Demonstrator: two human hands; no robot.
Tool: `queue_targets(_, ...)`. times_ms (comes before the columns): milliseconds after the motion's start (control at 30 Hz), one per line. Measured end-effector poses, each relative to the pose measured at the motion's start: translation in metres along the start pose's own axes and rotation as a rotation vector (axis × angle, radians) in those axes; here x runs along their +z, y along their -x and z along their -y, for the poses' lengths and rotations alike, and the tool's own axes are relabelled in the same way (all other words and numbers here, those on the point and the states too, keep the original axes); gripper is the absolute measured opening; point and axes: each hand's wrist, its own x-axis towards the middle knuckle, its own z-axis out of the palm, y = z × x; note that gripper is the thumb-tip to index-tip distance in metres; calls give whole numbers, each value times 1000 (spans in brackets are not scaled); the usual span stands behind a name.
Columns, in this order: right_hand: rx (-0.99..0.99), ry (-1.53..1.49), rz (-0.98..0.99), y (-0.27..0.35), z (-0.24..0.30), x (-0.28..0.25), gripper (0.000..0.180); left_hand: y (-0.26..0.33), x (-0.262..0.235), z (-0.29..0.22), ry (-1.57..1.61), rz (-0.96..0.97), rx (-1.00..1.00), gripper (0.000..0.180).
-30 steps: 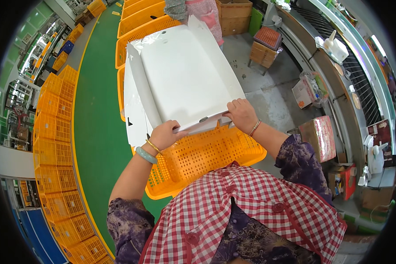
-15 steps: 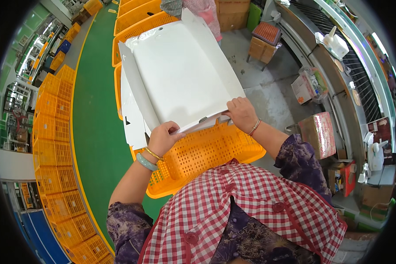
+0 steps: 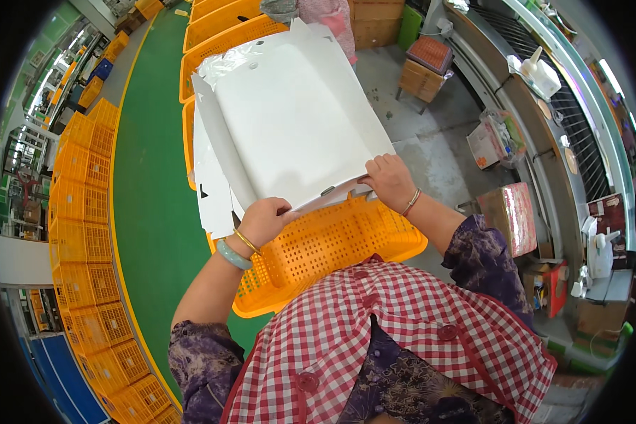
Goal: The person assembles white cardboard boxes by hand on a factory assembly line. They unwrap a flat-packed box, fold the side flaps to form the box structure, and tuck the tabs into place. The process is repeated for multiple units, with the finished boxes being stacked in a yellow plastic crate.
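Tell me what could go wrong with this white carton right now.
The white carton might tip or slip, since the left hand and right hand grip only its near edge. Its raised left side could fold or crease, as neither hand steadies it.

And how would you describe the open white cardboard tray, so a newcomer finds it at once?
Right of the green floor lane, find the nearest yellow perforated plastic crate. Just above it in view, the left hand and right hand grip the near edge of the open white cardboard tray. Its white colour sets it apart from the yellow crates.
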Motion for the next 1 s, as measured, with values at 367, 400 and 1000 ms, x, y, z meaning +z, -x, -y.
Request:
queue_targets(367,22,9,-12,14,8,-4,24,12,12,0,-42,-86,28,29)
queue_targets(400,30,15,-7,19,11,-6,23,16,15,-2,-21,-107,33,28)
queue_targets(1000,219,-25,52,61,62,-25,34,87,59,-21,-78,-427,110,29)
